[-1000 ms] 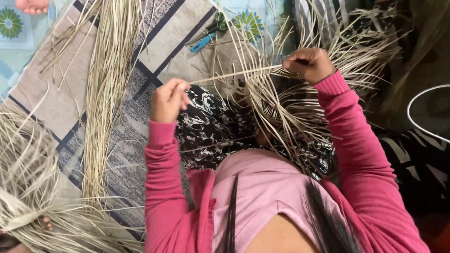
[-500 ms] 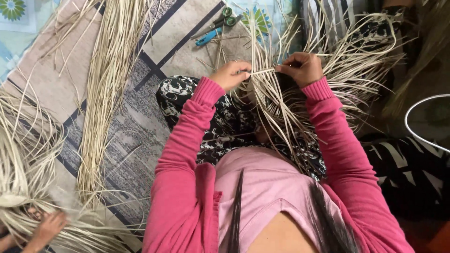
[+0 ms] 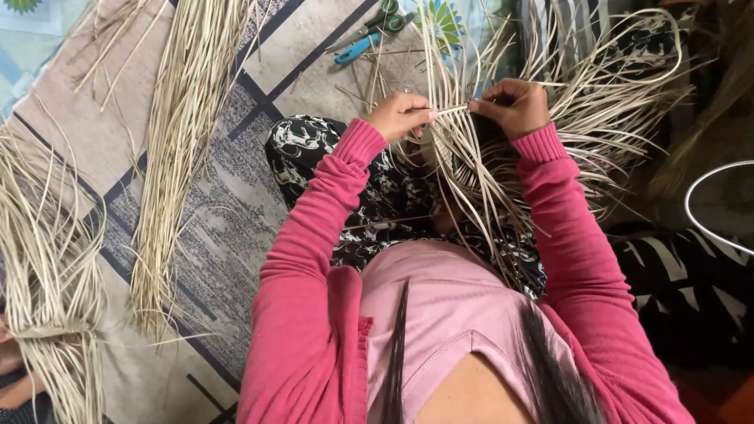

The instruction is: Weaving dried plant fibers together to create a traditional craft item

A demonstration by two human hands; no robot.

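Note:
My left hand (image 3: 400, 115) and my right hand (image 3: 512, 106) are raised in front of me over my lap, each pinching a pale straw strand (image 3: 449, 111) that runs between them. The strand belongs to a loose woven piece of straw (image 3: 503, 169) that spreads out from my lap in many long strips. Both arms wear pink sleeves. My legs are covered by black-and-white patterned cloth (image 3: 369, 196).
A long bundle of dry straw (image 3: 173, 149) lies on the patterned mat (image 3: 228, 212) to my left. Another straw bundle (image 3: 47, 267) sits at the far left, by another person's hand at the edge. Scissors and a blue-handled tool (image 3: 369, 35) lie ahead. A white ring (image 3: 695, 216) is at right.
My left hand swung from out at the left over to the weave and met the right hand on the strand. The view shifted slightly; the other person's hand at lower left drew back.

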